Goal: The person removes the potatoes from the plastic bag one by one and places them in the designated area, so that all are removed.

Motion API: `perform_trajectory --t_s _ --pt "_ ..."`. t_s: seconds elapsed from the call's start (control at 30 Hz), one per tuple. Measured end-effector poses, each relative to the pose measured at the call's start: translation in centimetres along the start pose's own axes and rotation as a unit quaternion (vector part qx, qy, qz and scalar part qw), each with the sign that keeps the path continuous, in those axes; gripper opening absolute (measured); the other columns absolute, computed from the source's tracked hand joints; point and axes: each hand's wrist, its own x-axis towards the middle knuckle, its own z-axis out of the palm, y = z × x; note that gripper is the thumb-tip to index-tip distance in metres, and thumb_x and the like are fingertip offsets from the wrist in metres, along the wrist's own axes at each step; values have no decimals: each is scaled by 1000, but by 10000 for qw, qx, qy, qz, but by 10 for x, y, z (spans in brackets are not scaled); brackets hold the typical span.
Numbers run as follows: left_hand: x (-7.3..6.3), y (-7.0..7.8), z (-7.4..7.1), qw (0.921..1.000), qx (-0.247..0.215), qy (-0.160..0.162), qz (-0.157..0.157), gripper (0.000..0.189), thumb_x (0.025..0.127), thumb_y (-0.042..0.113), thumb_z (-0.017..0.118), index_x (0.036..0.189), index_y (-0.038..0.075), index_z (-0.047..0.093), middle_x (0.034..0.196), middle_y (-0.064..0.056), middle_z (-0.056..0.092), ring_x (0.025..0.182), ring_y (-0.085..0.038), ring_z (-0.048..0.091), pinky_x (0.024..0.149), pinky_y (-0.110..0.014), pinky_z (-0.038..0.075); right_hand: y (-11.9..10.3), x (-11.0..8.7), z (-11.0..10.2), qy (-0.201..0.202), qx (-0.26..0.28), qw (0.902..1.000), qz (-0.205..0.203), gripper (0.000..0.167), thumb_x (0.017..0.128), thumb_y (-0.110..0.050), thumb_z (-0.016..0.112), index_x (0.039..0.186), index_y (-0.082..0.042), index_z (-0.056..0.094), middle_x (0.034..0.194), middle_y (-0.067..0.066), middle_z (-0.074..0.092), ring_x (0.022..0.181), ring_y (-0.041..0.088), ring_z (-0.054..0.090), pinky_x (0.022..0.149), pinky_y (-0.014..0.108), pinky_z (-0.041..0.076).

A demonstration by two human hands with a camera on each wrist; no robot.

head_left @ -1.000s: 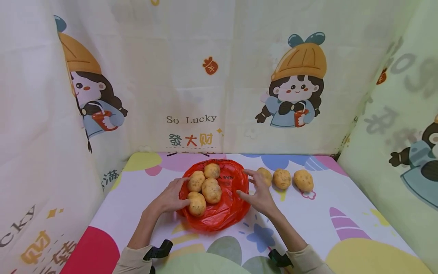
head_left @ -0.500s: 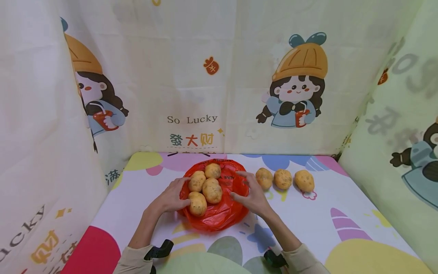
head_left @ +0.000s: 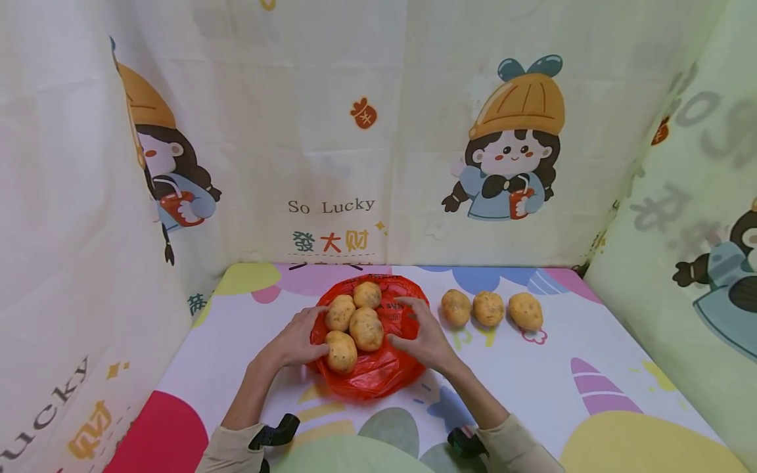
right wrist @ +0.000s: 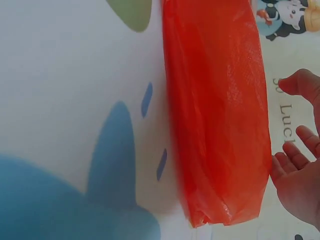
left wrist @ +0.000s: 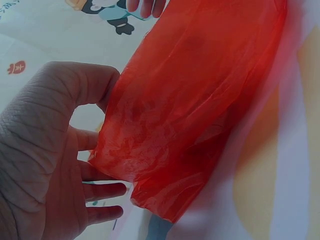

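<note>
A red plastic bag (head_left: 395,373) stands on the table with its mouth spread wide and rolled low. Several potatoes (head_left: 366,330) sit in its left half. My left hand (head_left: 297,338) is at the bag's left rim, its thumb (left wrist: 97,82) hooked over the edge beside the front potato and its other fingers fairly straight. Over the bag's right side is my right hand (head_left: 427,338), thumb and fingers spread apart with nothing between them. In the right wrist view, the bag wall hides part of what lies inside.
To the right of the bag, three more potatoes (head_left: 488,309) lie in a row near the back of the patterned table (head_left: 508,381). Printed cloth walls (head_left: 414,243) enclose the table at the back and both sides.
My right hand has moved left, from beside the loose potatoes to over the bag's right side. The left hand, the bag and the potatoes have stayed put.
</note>
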Motion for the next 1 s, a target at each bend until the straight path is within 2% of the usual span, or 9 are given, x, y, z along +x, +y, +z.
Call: perform_trajectory --t_s 0.23,0.47,0.73,1.0 --pt "0 -2 0 10000 52 18 0 84 80 29 72 153 11 35 155 -17 37 140 -38 37 109 -66 40 0 7 7 -290 11 9996 -61 67 83 -12 82 142 -8 50 141 16 52 130 43 50 107 65 43" --pt "2 -3 1 10000 0 27 13 83 80 28 72 153 11 36 155 -16 37 140 -37 37 109 -66 40 -2 14 12 -486 -137 9987 32 69 82 -11 83 143 -8 49 144 17 49 133 43 49 105 61 46" --pt "3 -2 0 10000 -1 1 5 83 80 28 72 153 11 36 155 -16 37 140 -38 37 109 -66 40 -5 19 15 -777 -239 9967 12 69 82 -11 83 142 -5 48 143 20 48 129 46 51 101 60 50" --pt "3 -2 -1 10000 29 -9 -7 83 81 28 72 153 11 35 155 -16 37 140 -38 37 109 -66 40 -11 27 18 -1144 -550 9917 188 74 82 -16 84 145 -4 48 145 20 47 130 39 50 107 56 47"
